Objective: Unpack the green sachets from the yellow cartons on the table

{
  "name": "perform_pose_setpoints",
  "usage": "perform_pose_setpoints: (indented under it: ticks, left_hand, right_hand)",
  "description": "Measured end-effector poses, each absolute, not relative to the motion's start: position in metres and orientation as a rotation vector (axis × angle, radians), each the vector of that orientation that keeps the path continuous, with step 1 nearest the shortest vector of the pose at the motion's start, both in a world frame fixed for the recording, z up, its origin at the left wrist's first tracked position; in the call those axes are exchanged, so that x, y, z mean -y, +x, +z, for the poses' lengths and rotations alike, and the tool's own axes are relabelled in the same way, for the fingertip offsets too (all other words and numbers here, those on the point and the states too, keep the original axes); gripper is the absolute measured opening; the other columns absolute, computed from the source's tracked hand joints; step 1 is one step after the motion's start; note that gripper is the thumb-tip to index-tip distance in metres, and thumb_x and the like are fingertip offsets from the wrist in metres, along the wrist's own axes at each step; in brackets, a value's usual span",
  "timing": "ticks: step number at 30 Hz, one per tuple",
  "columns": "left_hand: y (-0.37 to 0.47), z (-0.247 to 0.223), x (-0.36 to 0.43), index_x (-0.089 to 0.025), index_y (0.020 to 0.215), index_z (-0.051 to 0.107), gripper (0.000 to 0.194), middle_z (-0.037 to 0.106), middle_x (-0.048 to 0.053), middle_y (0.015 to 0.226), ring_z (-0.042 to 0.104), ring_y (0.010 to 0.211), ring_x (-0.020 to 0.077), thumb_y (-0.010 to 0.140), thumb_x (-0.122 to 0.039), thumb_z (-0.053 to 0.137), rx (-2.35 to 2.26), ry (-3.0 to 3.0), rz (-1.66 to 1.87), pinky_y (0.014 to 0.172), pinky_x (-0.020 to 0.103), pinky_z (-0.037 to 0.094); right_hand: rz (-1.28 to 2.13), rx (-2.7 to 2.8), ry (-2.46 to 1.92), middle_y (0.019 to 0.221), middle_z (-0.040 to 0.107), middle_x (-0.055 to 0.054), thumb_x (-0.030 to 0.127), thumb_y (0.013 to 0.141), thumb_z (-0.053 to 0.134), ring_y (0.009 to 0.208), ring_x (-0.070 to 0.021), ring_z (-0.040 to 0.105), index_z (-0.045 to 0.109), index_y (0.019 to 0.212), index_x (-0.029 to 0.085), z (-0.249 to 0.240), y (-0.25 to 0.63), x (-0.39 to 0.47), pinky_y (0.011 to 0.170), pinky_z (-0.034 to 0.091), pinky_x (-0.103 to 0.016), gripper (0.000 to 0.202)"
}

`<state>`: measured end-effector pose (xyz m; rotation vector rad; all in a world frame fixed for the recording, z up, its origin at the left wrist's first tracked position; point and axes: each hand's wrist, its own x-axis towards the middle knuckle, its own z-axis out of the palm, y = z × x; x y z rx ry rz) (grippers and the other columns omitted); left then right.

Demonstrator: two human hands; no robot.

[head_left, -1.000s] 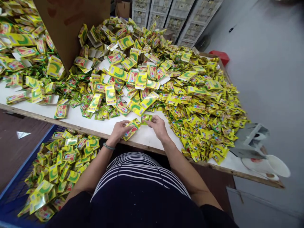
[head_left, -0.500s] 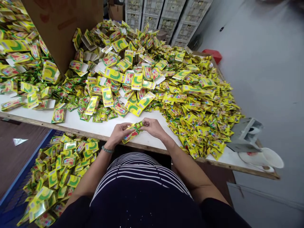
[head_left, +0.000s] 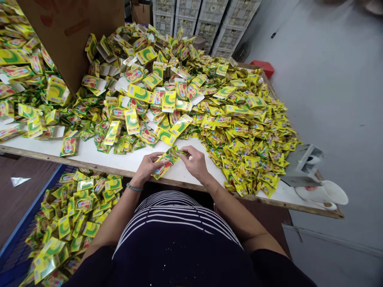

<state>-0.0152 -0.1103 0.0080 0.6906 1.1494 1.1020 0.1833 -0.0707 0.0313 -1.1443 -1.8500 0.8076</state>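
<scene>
My left hand (head_left: 149, 166) is closed around a small yellow and green carton (head_left: 160, 170), which lies tilted over the table's front edge. At the carton's upper right end is a small green and yellow sachet (head_left: 174, 152). My right hand (head_left: 195, 162) pinches the sachet between thumb and fingers. How far the sachet sits inside the carton I cannot tell. Just beyond my hands lies a heap of flattened or open cartons (head_left: 139, 93) mixed with sachets. A big pile of yellow sachets (head_left: 248, 131) spreads to the right.
A blue crate (head_left: 49, 187) with many filled-looking cartons stands below the table at left. A brown cardboard panel (head_left: 80, 40) rises at the back left. A grey metal device (head_left: 295, 167) and a white cup (head_left: 335, 192) are at the right end. White crates (head_left: 185, 26) are stacked behind.
My right hand has turned slightly, and more of the sachet shows at the carton's end. My left hand keeps its hold. The view has shifted slightly.
</scene>
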Motion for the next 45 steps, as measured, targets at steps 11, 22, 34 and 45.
perform_pose_setpoints:
  ticks: [11, 22, 34, 45]
  left_hand:
    - [-0.009, 0.013, 0.116, -0.012, 0.104, 0.069, 0.063, 0.078, 0.007, 0.087, 0.072, 0.069, 0.0182, 0.05, -0.032, 0.094, -1.081, 0.638, 1.075, 0.069, 0.03, 0.057]
    - [0.001, 0.01, 0.115, -0.014, 0.105, 0.071, 0.061, 0.078, 0.006, 0.088, 0.072, 0.074, 0.019, 0.054, -0.041, 0.091, -1.077, 0.678, 1.169, 0.074, 0.03, 0.056]
    - [0.006, 0.005, 0.123, -0.02, 0.127, 0.06, 0.064, 0.066, -0.002, 0.072, 0.06, 0.063, 0.0122, 0.075, -0.054, 0.076, -1.125, 0.828, 1.339, 0.061, 0.022, 0.046]
    - [0.001, 0.0, 0.127, -0.019, 0.11, 0.061, 0.048, 0.06, -0.005, 0.066, 0.053, 0.056, 0.0083, 0.074, -0.045, 0.08, -1.071, 0.868, 1.289, 0.055, 0.019, 0.039]
  right_hand:
    - [1.504, 1.523, -1.232, 0.062, 0.06, 0.002, 0.06, 0.061, 0.08, 0.052, -0.0124, 0.052, 0.063, 0.076, 0.02, 0.016, 0.189, 0.062, 0.052, 0.045, -0.028, 0.046]
    - [0.859, 2.024, -1.149, 0.116, 0.062, -0.011, 0.048, 0.092, 0.06, 0.117, -0.0297, 0.046, 0.079, 0.085, 0.026, 0.018, 0.176, 0.071, 0.103, 0.04, -0.051, 0.031]
    - [1.018, 1.906, -1.044, 0.1, 0.064, -0.007, 0.052, 0.088, 0.063, 0.101, -0.0222, 0.058, 0.073, 0.089, 0.024, 0.021, 0.16, 0.076, 0.089, 0.049, -0.037, 0.03]
    - [1.11, 1.793, -1.017, 0.079, 0.067, -0.002, 0.043, 0.091, 0.057, 0.072, -0.0146, 0.06, 0.068, 0.081, 0.019, 0.012, 0.161, 0.089, 0.069, 0.05, -0.027, 0.029]
